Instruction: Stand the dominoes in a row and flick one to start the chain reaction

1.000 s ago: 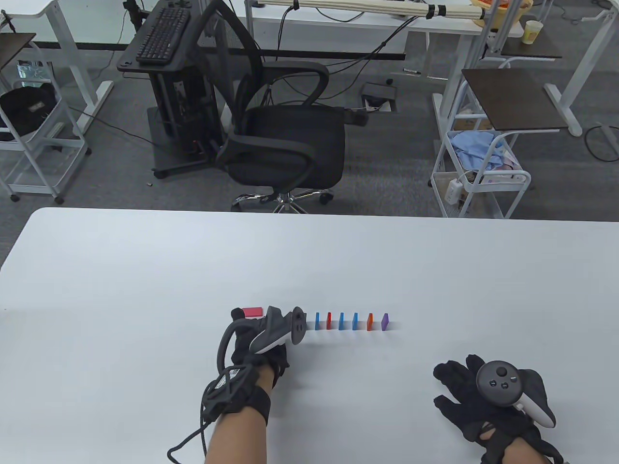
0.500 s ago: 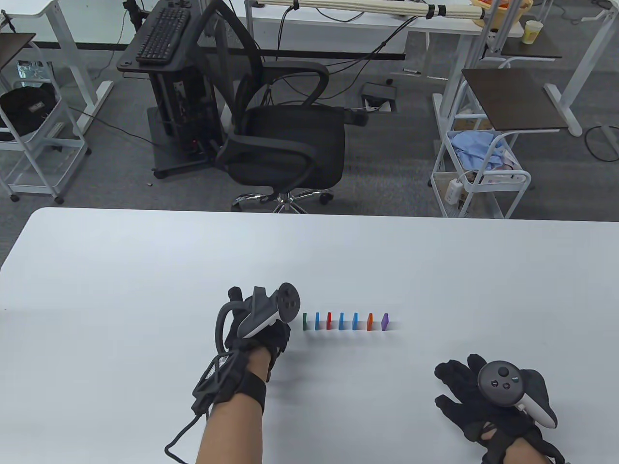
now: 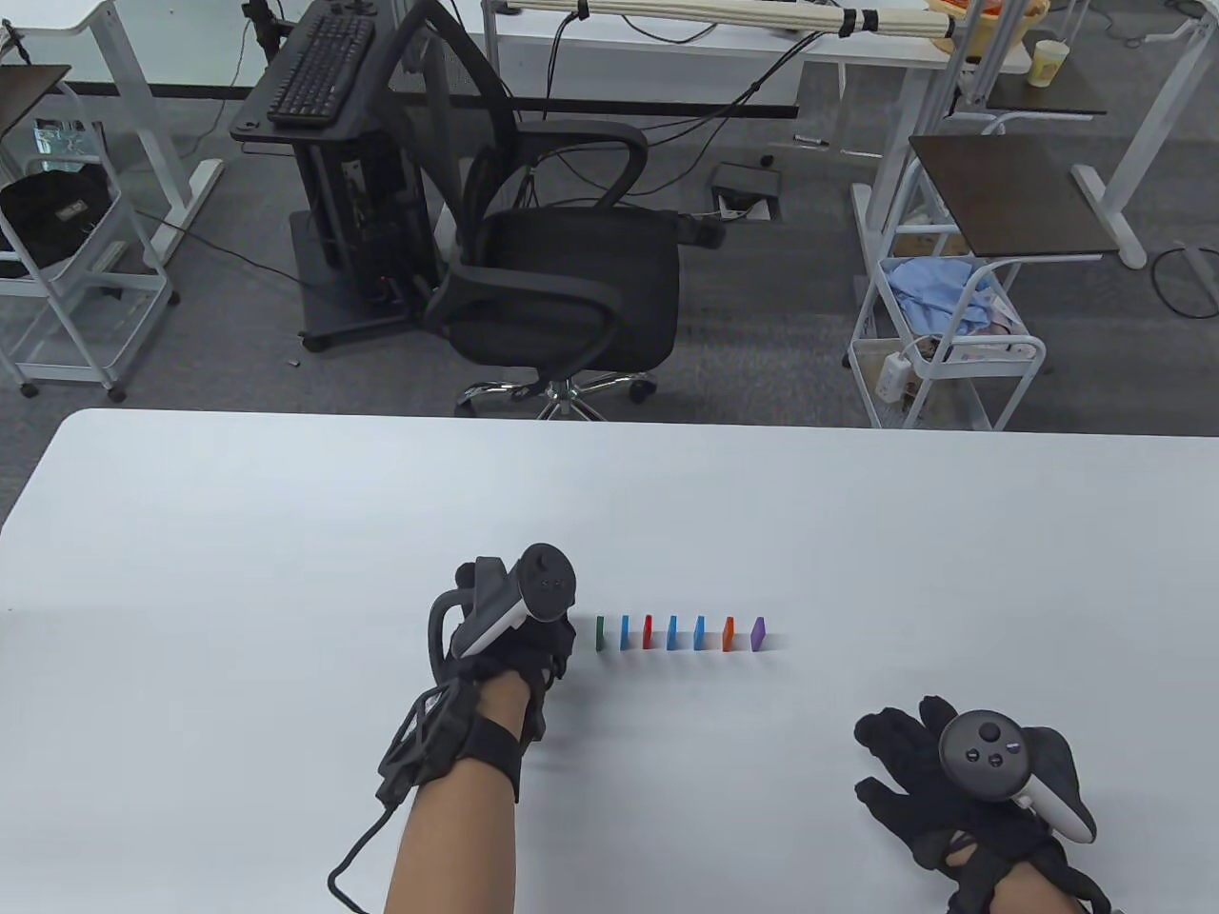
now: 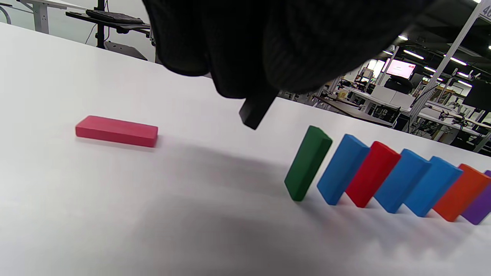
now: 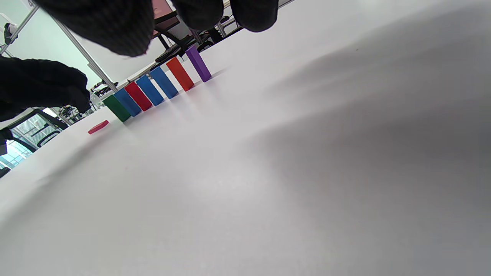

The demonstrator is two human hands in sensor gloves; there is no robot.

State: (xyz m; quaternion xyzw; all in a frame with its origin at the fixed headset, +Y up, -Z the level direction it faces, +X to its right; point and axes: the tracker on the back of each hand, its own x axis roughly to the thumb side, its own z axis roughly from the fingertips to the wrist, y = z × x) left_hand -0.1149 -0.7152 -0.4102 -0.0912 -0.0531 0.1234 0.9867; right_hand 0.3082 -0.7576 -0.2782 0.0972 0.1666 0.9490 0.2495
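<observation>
Several dominoes stand in a row on the white table [image 3: 286, 533]: green [image 3: 600, 633], blue [image 3: 626, 631], red [image 3: 648, 631], two more blue, orange [image 3: 729, 632] and purple [image 3: 758, 632]. A pink domino [image 4: 117, 131] lies flat to the left of the green one [image 4: 308, 163]; the table view hides it under my left hand [image 3: 514, 638]. That hand hovers just left of the row, apart from it, its fingers [image 4: 230, 46] loosely bunched and holding nothing. My right hand [image 3: 890, 752] lies flat on the table, fingers spread, near the front right.
Beyond the table's far edge stand a black office chair [image 3: 562, 286], a keyboard stand [image 3: 319, 67] and a white wire cart [image 3: 943, 343]. Bare tabletop surrounds the row on every side.
My left hand has let go of the green domino, which now stands at the row's left end, and has drawn back to the left over the pink domino. The right hand has not moved.
</observation>
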